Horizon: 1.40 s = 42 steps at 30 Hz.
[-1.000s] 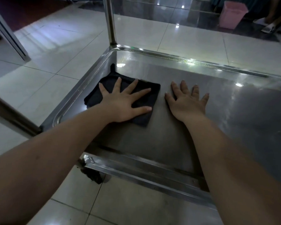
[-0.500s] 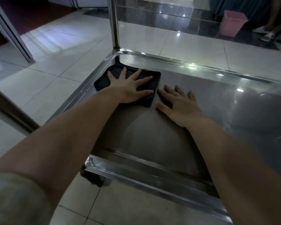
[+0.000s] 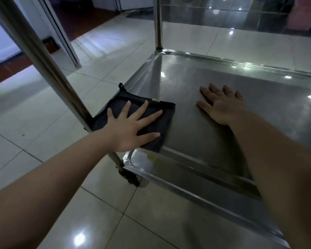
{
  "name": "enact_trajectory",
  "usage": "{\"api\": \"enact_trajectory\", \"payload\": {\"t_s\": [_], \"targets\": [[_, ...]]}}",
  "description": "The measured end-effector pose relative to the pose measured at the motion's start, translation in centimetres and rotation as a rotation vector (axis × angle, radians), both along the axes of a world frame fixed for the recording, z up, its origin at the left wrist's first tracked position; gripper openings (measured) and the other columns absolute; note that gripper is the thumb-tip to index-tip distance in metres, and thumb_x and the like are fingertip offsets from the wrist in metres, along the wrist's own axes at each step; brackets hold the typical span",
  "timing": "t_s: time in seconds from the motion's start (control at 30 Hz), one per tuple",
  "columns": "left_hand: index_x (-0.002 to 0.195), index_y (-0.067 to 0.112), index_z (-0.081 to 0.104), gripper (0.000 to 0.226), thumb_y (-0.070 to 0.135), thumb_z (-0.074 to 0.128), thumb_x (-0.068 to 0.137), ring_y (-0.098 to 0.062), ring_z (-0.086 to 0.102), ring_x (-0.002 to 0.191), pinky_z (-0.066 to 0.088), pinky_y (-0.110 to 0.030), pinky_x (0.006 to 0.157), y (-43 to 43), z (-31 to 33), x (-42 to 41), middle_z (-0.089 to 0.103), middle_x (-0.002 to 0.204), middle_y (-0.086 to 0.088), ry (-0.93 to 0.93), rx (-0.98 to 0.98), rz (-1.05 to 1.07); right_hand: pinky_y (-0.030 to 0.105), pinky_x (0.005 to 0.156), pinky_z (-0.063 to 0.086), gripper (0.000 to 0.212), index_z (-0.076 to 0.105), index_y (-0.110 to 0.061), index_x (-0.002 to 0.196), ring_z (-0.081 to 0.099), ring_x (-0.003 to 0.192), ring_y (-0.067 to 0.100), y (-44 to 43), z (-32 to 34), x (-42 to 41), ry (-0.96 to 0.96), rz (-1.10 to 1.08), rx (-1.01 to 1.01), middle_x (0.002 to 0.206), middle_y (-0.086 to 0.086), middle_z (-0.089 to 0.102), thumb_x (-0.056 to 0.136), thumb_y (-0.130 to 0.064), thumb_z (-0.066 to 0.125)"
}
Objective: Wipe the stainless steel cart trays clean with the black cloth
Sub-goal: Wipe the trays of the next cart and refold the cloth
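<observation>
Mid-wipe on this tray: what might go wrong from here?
1. The folded black cloth hangs over the left rim of the stainless steel cart tray; under the flat left hand it may slide off or snag the round steel upright post beside it.
2. The bare right hand lies flat on the steel and may leave fresh prints there.

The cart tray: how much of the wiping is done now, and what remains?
Done: hard to judge; the tray shines evenly, with no streaks visible. In hand: the left hand presses the black cloth flat at the near left corner, partly over the rim, while the right hand rests flat on bare steel. Left: a yellowish mark on the near rim, and any other trays, which are not in view.
</observation>
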<state>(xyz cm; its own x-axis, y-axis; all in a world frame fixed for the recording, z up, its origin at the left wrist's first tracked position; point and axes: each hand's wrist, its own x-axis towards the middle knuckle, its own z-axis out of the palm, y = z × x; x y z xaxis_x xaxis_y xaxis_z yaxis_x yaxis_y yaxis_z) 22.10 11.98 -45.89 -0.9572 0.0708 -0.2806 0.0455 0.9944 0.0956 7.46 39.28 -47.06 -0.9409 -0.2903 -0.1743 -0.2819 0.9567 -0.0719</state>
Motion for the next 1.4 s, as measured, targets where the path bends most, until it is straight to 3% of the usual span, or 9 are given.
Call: {"api": "enact_trajectory", "payload": {"t_s": [0.17, 0.4, 0.63, 0.83, 1.0, 1.1, 1.2, 1.3, 1.4], "targets": [[0.133, 0.075, -0.017, 0.071, 0.092, 0.009, 0.069, -0.037, -0.022, 0.147, -0.012, -0.075, 0.107, 0.7, 0.1, 0.1, -0.026, 0.158, 0.022, -0.007, 0.006, 0.017, 0.063, 0.116, 0.002, 0.074, -0.008, -0.042, 0.154, -0.007, 0.15, 0.034, 0.3, 0.2, 1.7, -0.04, -0.022, 0.056, 0.164, -0.009, -0.012, 0.091, -0.076, 0.011], [0.14, 0.07, -0.009, 0.068, 0.086, 0.012, 0.077, -0.038, -0.019, 0.147, -0.011, -0.078, 0.104, 4.6, -0.2, -5.5, -0.018, 0.161, 0.019, 0.066, -0.036, -0.009, 0.049, 0.121, -0.002, 0.073, -0.009, -0.037, 0.155, -0.007, 0.151, 0.026, 3.6, 0.1, 6.8, -0.033, 0.151, 0.036, 0.164, -0.006, -0.013, 0.092, -0.069, 0.01], [0.145, 0.064, 0.0, 0.066, 0.084, 0.019, 0.084, -0.038, -0.016, 0.148, -0.012, -0.078, 0.104, 7.9, 0.7, -12.9, -0.012, 0.164, 0.015, 0.05, 0.01, 0.095, 0.057, 0.117, -0.003, 0.063, -0.004, -0.053, 0.15, -0.004, 0.15, 0.032, 6.9, 0.0, 9.0, -0.013, 0.008, 0.013, 0.163, -0.016, -0.008, 0.091, -0.07, 0.01], [0.141, 0.068, -0.008, 0.068, 0.087, 0.018, 0.081, -0.039, -0.019, 0.147, -0.011, -0.077, 0.105, 9.2, 0.6, -7.0, -0.018, 0.162, 0.016, 0.008, 0.007, -0.012, 0.057, 0.118, 0.0, 0.064, -0.001, -0.049, 0.153, -0.003, 0.151, 0.028, 7.1, -0.1, 9.1, 0.015, -0.018, -0.022, 0.163, -0.017, -0.005, 0.094, -0.07, 0.015], [0.137, 0.067, -0.021, 0.079, 0.088, 0.001, 0.064, -0.039, -0.02, 0.147, -0.007, -0.076, 0.107, 9.7, -0.2, -0.1, -0.027, 0.158, 0.018, 0.025, -0.048, -0.099, 0.056, 0.118, 0.002, 0.063, 0.002, -0.045, 0.154, 0.001, 0.151, 0.029, 7.4, -0.2, 9.3, 0.051, 0.01, -0.023, 0.164, -0.012, -0.002, 0.096, -0.067, 0.015], [0.135, 0.068, -0.023, 0.079, 0.088, -0.001, 0.062, -0.042, -0.021, 0.146, -0.007, -0.078, 0.106, 10.2, 0.1, -0.2, -0.028, 0.158, 0.018, 0.017, -0.049, -0.092, 0.054, 0.118, 0.005, 0.067, 0.005, -0.043, 0.154, 0.006, 0.15, 0.031, 9.8, 0.1, 10.0, 0.036, 0.016, -0.002, 0.165, -0.007, 0.003, 0.093, -0.068, 0.013], [0.138, 0.066, -0.019, 0.073, 0.088, 0.007, 0.074, -0.045, -0.022, 0.144, -0.009, -0.079, 0.103, 11.8, -0.1, -0.7, -0.027, 0.159, 0.015, 0.016, -0.039, -0.084, 0.055, 0.118, 0.007, 0.071, 0.01, -0.042, 0.154, 0.009, 0.149, 0.033, 14.7, 0.3, 10.8, 0.031, -0.121, 0.012, 0.165, -0.007, 0.006, 0.089, -0.071, 0.013], [0.144, 0.061, -0.016, 0.071, 0.085, 0.009, 0.082, -0.048, -0.022, 0.144, -0.011, -0.079, 0.103, 16.4, -0.4, -0.5, -0.025, 0.161, 0.009, 0.075, -0.049, -0.123, 0.053, 0.119, 0.009, 0.059, 0.028, -0.03, 0.154, 0.015, 0.149, 0.029, 17.4, 0.6, 11.4, 0.097, -0.243, -0.185, 0.163, -0.002, 0.019, 0.101, -0.055, 0.029], [0.147, 0.057, -0.013, 0.073, 0.085, 0.011, 0.083, -0.053, -0.023, 0.141, -0.013, -0.082, 0.098, 24.7, -0.2, 0.0, -0.023, 0.162, 0.004, 0.081, -0.039, -0.239, 0.038, 0.119, 0.016, 0.048, 0.046, -0.029, 0.145, 0.033, 0.142, 0.019, 17.6, 1.1, 12.0, 0.104, -0.408, -0.643, 0.15, -0.002, 0.045, 0.102, -0.05, 0.04]]}}
